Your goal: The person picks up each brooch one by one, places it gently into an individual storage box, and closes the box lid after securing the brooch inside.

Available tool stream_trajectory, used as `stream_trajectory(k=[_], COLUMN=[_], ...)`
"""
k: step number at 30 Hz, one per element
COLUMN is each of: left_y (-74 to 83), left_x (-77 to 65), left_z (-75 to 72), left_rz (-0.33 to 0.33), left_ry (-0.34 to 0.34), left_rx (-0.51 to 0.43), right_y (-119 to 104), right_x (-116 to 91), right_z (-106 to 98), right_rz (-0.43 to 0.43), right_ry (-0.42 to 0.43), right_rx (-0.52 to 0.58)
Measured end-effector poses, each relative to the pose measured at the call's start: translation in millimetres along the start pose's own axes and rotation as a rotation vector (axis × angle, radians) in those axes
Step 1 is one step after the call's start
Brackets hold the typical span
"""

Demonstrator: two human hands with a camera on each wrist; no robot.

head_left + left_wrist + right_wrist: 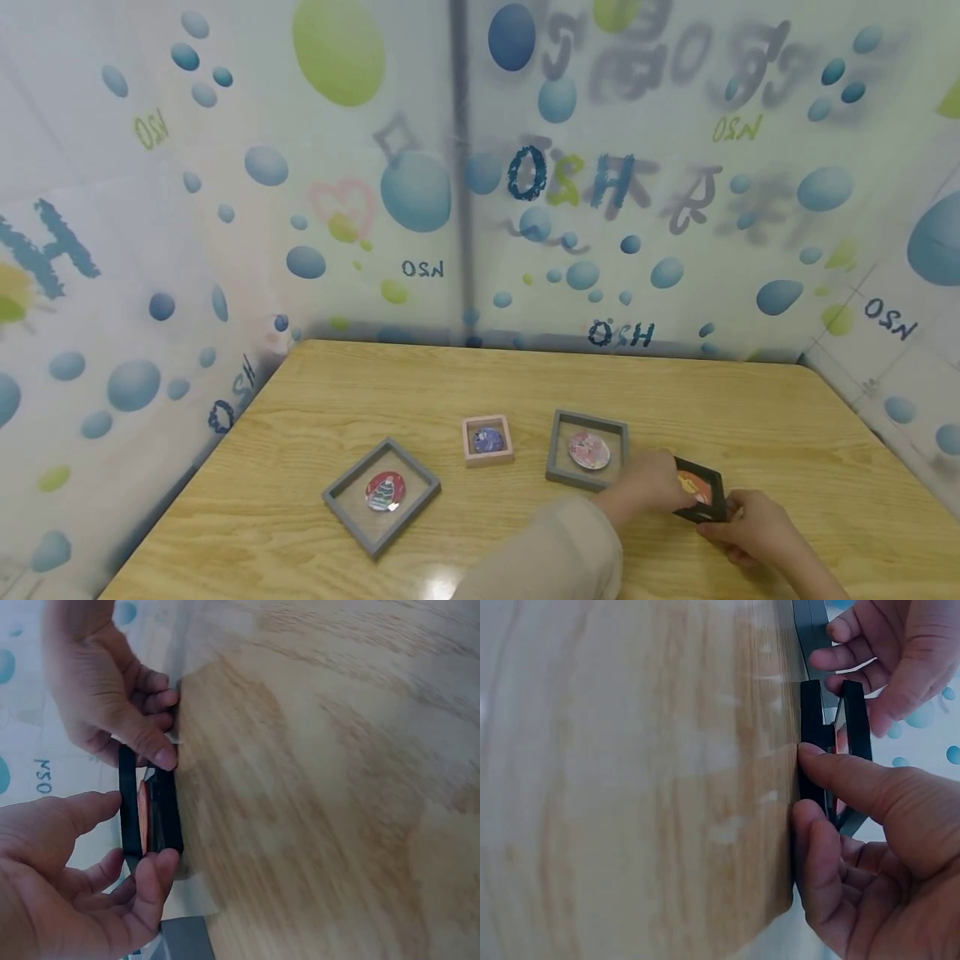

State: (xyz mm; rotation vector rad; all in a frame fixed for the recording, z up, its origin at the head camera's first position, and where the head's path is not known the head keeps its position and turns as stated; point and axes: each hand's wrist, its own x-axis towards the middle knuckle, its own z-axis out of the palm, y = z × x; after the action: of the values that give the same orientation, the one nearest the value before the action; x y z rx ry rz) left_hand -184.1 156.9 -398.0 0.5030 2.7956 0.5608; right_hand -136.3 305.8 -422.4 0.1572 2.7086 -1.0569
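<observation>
A black square display frame (718,497) with an orange round badge (694,487) inside is between both hands at the right of the table. In the left wrist view its two halves (130,817) stand slightly apart, the badge edge showing in the gap. My left hand (654,480) holds the left side, fingertips on both halves. With thumb and curled fingers, my right hand (759,527) pinches the lower half (814,720) close to the tabletop. Just left of the left hand lies a grey frame (552,446) with a pink badge (588,450).
A small pink frame (488,460) with a blue badge (487,440) lies near the table's middle. Farther left is another grey frame (407,518), turned cornerwise, around a red badge with a tree (386,492). A printed curtain (465,250) hangs behind the wooden table (390,375).
</observation>
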Motion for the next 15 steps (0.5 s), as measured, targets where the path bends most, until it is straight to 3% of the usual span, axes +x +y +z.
stream_trajectory(k=[15], left_y=[12.3], left_x=[-1.5], left_z=[14.2], left_rz=[-0.118], left_ry=[0.085], left_rx=[0.205], right_y=[-1.1], right_x=[0.4], right_z=[1.2], right_rz=[0.035], right_ry=[0.013], right_rx=[0.014])
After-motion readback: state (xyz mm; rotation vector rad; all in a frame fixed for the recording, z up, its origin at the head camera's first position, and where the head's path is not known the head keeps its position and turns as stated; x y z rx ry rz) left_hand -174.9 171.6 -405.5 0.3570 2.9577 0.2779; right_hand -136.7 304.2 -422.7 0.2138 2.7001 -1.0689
